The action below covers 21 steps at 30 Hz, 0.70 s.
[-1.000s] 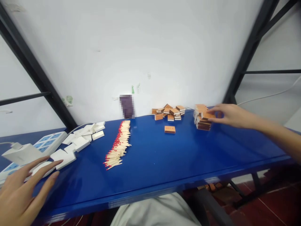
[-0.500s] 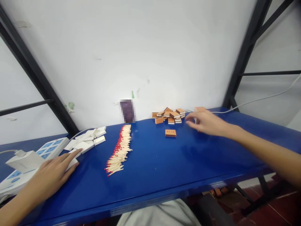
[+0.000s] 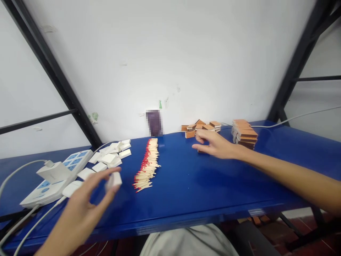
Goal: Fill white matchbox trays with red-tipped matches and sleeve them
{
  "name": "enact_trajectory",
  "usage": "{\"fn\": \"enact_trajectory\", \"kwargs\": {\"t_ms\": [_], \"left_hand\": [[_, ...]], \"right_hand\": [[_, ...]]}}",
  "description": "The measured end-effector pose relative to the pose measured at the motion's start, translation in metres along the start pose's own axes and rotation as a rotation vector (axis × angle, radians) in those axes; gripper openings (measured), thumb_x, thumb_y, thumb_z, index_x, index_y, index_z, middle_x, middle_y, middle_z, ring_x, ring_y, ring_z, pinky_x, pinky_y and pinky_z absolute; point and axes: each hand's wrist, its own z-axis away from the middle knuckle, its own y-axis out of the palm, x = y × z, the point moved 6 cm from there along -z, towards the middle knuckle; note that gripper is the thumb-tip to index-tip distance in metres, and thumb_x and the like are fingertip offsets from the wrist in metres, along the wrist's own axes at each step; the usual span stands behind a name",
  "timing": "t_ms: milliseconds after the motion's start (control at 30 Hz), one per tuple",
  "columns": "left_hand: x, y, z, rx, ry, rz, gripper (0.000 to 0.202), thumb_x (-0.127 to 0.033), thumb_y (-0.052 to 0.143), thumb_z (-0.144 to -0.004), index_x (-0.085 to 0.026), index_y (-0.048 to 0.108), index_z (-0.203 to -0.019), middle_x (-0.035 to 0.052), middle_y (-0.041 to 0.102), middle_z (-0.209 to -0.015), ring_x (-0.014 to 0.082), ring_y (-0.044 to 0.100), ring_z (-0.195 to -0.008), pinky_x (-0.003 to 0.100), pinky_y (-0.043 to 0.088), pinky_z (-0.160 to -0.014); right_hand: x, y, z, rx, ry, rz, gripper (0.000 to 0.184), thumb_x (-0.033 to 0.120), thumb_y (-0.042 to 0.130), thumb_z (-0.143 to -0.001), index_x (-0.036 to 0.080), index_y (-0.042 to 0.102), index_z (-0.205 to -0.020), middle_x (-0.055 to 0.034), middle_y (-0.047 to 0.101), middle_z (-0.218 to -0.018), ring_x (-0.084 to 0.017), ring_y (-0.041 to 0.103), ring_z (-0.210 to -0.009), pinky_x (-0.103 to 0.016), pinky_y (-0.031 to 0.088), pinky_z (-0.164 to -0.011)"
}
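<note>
Clamping white piece (image 3: 117, 179), left hand (image 3: 84, 204) lifted it free, left of match row (image 3: 147, 163); right hand (image 3: 218, 145) shifted over matchbox (image 3: 201, 152) right of row, grip undeterminable.

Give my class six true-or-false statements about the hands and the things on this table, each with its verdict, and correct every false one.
1. The left hand pinches a white piece between thumb and finger. True.
2. The matches lie in a long heap on the blue table. True.
3. The match heads are green. False: they are red.
4. The right hand is in front of the loose pile of boxes. True.
5. The white piece lies on top of the matches. False: it is in the left hand's grip, to the left of the matches.
6. The power strip is to the right of the matches. False: the power strip is to their left.
</note>
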Motion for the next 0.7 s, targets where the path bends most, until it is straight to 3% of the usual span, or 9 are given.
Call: {"fn": "enact_trajectory", "kwargs": {"t_ms": [67, 167, 267, 367, 533, 700], "left_hand": [[-0.026, 0.009, 0.012, 0.031, 0.045, 0.109, 0.036, -0.045, 0.055, -0.095, -0.031, 0.056, -0.128, 0.0002, 0.068, -0.121, 0.0218, 0.066, -0.107, 0.032, 0.056, -0.092], [-0.05, 0.026, 0.026, 0.09, 0.142, 0.189, 0.037, -0.032, 0.058, -0.094, -0.033, 0.053, -0.131, -0.0007, 0.066, -0.125, 0.018, 0.065, -0.112, 0.025, 0.053, -0.098], [-0.059, 0.043, 0.033, 0.219, 0.204, 0.234, 0.037, -0.023, 0.054, -0.095, -0.032, 0.055, -0.13, 0.0021, 0.063, -0.129, 0.0169, 0.065, -0.113, 0.021, 0.053, -0.095], [-0.057, 0.05, 0.037, 0.278, 0.195, 0.232, 0.038, -0.02, 0.05, -0.096, -0.031, 0.054, -0.132, 0.0045, 0.06, -0.13, 0.0167, 0.064, -0.114, 0.021, 0.053, -0.095], [-0.052, 0.051, 0.041, 0.321, 0.204, 0.216, 0.042, -0.02, 0.053, -0.095, -0.032, 0.051, -0.136, 0.0046, 0.059, -0.13, 0.0178, 0.061, -0.117, 0.026, 0.051, -0.101], [-0.046, 0.048, 0.041, 0.397, 0.173, 0.26, 0.039, -0.022, 0.057, -0.094, -0.033, 0.057, -0.131, 0.0029, 0.061, -0.129, 0.0177, 0.064, -0.113, 0.024, 0.054, -0.095]], "right_hand": [[-0.001, -0.002, 0.001, -0.075, 0.022, 0.054, 0.032, 0.045, 0.05, -0.096, 0.021, 0.043, -0.075, -0.0023, 0.053, -0.076, -0.017, 0.047, -0.069, -0.03, 0.037, -0.068], [-0.02, 0.006, 0.008, 0.009, 0.112, 0.178, 0.024, 0.043, 0.052, -0.094, 0.019, 0.053, -0.097, -0.0092, 0.059, -0.101, -0.023, 0.056, -0.087, -0.034, 0.041, -0.077], [-0.044, 0.023, 0.02, 0.203, 0.207, 0.223, 0.036, 0.043, 0.05, -0.093, 0.018, 0.053, -0.118, -0.0136, 0.059, -0.115, -0.026, 0.06, -0.094, -0.037, 0.044, -0.081], [-0.05, 0.039, 0.029, 0.314, 0.24, 0.158, 0.029, 0.04, 0.044, -0.096, 0.019, 0.057, -0.112, -0.0105, 0.064, -0.104, -0.025, 0.062, -0.091, -0.035, 0.045, -0.079], [-0.017, 0.057, 0.022, 0.272, 0.156, 0.088, 0.026, 0.042, 0.047, -0.096, 0.021, 0.06, -0.105, -0.0086, 0.064, -0.101, -0.023, 0.06, -0.088, -0.035, 0.045, -0.079], [0.033, 0.071, 0.006, 0.24, -0.036, 0.237, 0.023, 0.034, 0.047, -0.097, 0.018, 0.062, -0.104, -0.0119, 0.064, -0.108, -0.025, 0.058, -0.092, -0.04, 0.044, -0.082]]}}
